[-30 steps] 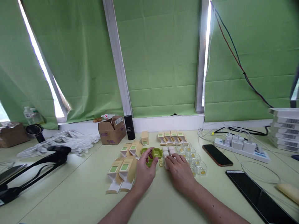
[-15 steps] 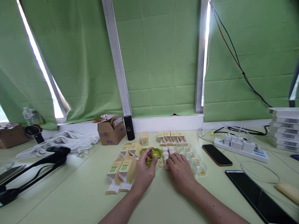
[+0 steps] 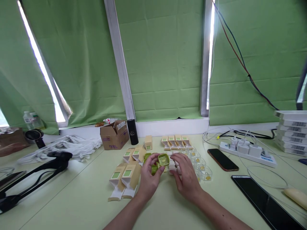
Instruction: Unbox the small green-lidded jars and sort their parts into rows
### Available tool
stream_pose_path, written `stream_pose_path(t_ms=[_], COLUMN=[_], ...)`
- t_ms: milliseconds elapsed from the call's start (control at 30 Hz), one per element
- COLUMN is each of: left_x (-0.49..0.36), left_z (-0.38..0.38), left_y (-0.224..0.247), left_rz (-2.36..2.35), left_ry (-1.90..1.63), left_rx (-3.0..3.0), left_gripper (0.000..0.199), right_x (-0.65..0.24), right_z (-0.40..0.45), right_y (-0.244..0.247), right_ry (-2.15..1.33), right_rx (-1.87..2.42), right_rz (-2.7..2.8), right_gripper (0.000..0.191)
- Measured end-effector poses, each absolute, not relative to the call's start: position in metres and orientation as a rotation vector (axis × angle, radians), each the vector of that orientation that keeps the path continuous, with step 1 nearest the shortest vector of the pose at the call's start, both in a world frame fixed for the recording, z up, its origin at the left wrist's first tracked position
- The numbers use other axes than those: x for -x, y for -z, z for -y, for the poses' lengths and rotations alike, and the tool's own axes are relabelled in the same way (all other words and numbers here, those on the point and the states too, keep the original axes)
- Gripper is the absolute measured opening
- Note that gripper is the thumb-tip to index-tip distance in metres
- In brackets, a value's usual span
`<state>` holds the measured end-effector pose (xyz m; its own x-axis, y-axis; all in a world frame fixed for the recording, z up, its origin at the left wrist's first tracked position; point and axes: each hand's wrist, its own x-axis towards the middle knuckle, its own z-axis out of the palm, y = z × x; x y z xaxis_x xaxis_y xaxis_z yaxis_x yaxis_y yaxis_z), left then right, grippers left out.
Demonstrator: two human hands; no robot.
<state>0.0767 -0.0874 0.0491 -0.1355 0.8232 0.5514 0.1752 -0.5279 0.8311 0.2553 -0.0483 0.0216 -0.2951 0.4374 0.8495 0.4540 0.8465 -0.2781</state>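
Note:
My left hand (image 3: 150, 175) pinches a small green square case (image 3: 163, 159) between thumb and fingers, its open side facing up. Close by on the right, my right hand (image 3: 184, 172) is curled over small white pieces (image 3: 171, 166), thumb near the fingertips; what its fingers grip is too small to make out. More green cases (image 3: 153, 169) lie behind my left hand. Clear plastic containers with yellow bits (image 3: 206, 175) stand right of my right hand. Opened tan cartons with green labels (image 3: 130, 174) lie to the left, and a row of similar cartons (image 3: 175, 142) is at the back.
A cardboard box (image 3: 114, 135) and a black cylinder (image 3: 132, 132) stand at the back left. On the right are a phone (image 3: 223, 159), a power strip (image 3: 249, 154), a tablet (image 3: 263, 198) and stacked white boxes (image 3: 292, 132). A black strap-like object (image 3: 35, 179) lies left.
The green case in my left hand has moved slightly right and tilted. My right hand has lifted a little from the white pieces, its thumb now showing.

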Motion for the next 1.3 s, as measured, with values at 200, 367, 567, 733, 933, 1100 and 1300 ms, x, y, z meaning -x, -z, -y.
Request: stream_pose_path(t_ms=[200, 367, 567, 733, 933, 1100, 1300], left_x=[-0.083, -0.085, -0.089, -0.087, -0.080, -0.078, -0.078], left_z=[0.085, 0.083, 0.082, 0.082, 0.083, 0.087, 0.089], left_y=[-0.046, -0.041, -0.038, -0.039, -0.042, -0.044, -0.047], left_rz=[-0.981, -0.999, -0.970, -1.052, -1.295, -1.328, -1.338], left_ry=[-1.543, -1.452, -1.389, -1.451, -1.627, -1.657, -1.692], left_rx=[-1.531, -1.495, -1.625, -1.659, -1.840, -2.072, -2.214], left_gripper=[0.057, 0.064, 0.062, 0.061, 0.037, 0.021, 0.015], right_x=[-0.250, -0.249, -0.249, -0.251, -0.252, -0.252, -0.252], right_z=[0.055, 0.055, 0.053, 0.056, 0.059, 0.060, 0.060], right_y=[-0.019, -0.017, -0.018, -0.021, -0.023, -0.023, -0.025], right_ry=[-0.101, -0.163, -0.157, -0.248, -0.337, -0.339, -0.297], right_rx=[0.594, 0.614, 0.607, 0.635, 0.655, 0.639, 0.620], right_rz=[1.889, 1.849, 1.815, 1.817, 1.815, 1.834, 1.841], right_gripper=[0.055, 0.054, 0.044, 0.040, 0.038, 0.035, 0.033])
